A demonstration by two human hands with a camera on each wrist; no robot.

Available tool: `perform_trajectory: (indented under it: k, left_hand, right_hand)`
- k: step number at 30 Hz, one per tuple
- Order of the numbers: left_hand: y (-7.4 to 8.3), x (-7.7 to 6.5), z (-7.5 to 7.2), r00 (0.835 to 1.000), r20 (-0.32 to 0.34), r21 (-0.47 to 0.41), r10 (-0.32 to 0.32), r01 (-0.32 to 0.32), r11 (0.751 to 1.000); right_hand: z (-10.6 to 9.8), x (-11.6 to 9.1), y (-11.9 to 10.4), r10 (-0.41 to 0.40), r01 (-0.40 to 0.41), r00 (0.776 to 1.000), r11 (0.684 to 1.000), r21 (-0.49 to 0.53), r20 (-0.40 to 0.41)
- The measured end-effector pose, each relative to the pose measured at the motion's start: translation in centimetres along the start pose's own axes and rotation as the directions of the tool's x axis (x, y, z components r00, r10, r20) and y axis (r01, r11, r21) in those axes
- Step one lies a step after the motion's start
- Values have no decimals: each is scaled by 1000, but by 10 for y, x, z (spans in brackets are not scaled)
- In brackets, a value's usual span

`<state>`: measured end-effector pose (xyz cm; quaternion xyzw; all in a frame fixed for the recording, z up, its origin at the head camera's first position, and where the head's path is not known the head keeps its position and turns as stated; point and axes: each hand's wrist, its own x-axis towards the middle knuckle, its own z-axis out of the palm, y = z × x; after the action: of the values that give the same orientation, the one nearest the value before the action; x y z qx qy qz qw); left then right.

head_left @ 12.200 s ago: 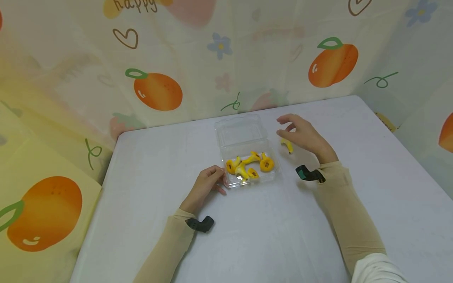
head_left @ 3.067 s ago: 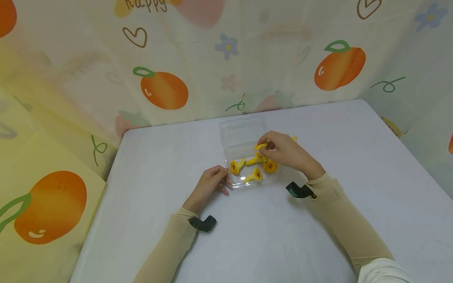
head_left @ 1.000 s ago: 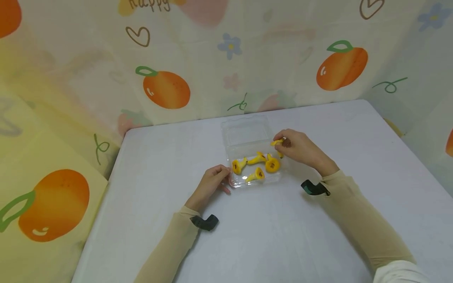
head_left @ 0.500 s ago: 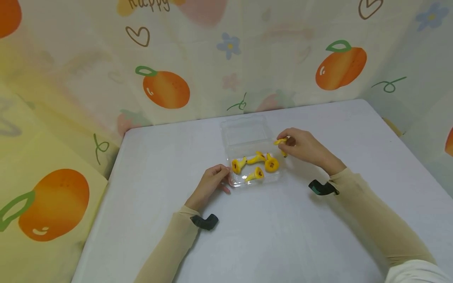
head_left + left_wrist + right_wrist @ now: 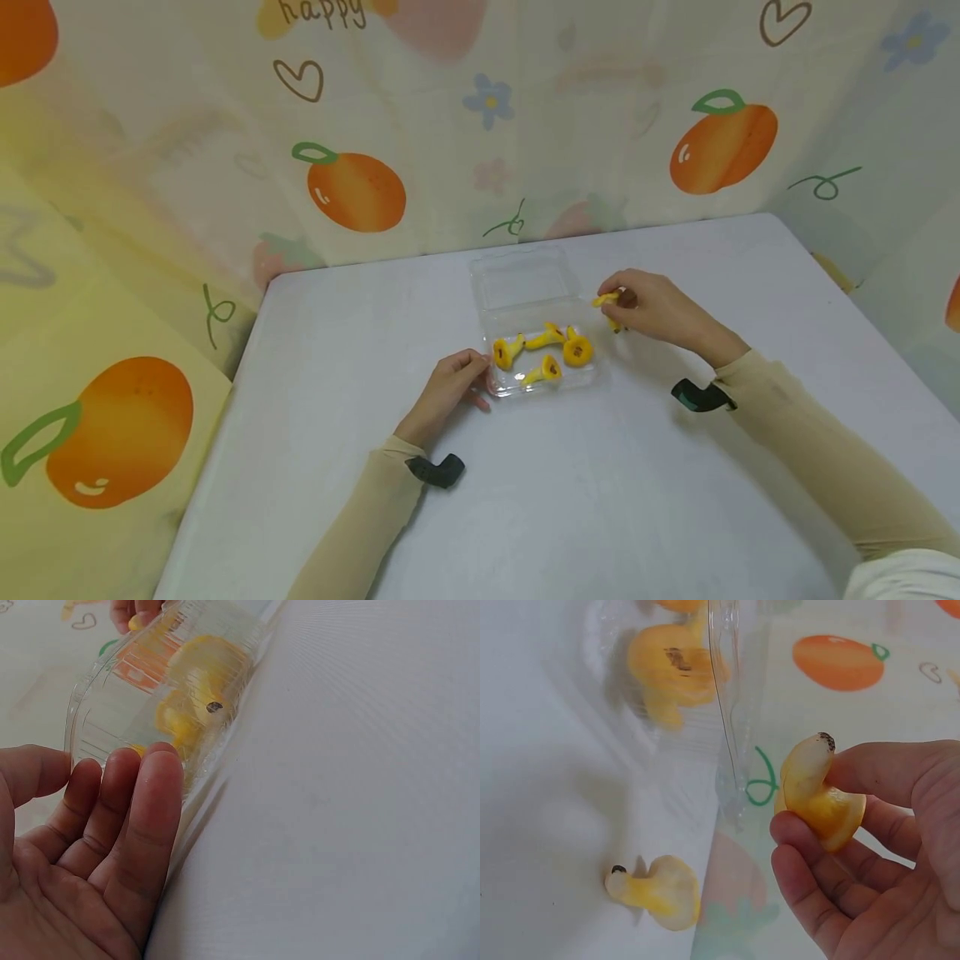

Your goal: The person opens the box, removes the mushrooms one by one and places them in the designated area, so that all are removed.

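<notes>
A pale printed cloth (image 5: 427, 125) walls in the far, left and right sides of a tabletop, its pattern showing oranges, outlined hearts, blue flowers and the word "happy." The white tabletop (image 5: 525, 500) stretches out below, softly creased and shadowed. Beige sleeves (image 5: 810, 450) reach in from its near side, the right one meeting white fabric. By the middle of the far edge sits a clear plastic container (image 5: 543, 388), its lid (image 5: 525, 279) opened back toward that edge. The person's left hand (image 5: 448, 387) pinches the container's near-left corner. The right hand (image 5: 660, 308), between the container and the tabletop's far-right corner, grips a yellow mushroom-shaped piece (image 5: 821, 804) between thumb and fingers. Black devices (image 5: 438, 471) ride on both wrists. Four similar pieces (image 5: 577, 350) lie inside the container; another loose piece (image 5: 671, 894) rests on the tabletop just beside its right wall.
</notes>
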<state>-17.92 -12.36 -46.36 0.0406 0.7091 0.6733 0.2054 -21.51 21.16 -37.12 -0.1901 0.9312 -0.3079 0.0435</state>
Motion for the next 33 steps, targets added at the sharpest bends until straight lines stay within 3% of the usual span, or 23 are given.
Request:
perform_trajectory:
  k: [33]
  left_hand:
    - [0, 0, -1, 1000, -1, 2, -4, 4, 1000]
  right_hand:
    - [-27, -4, 13, 99, -101, 993, 995, -21, -70]
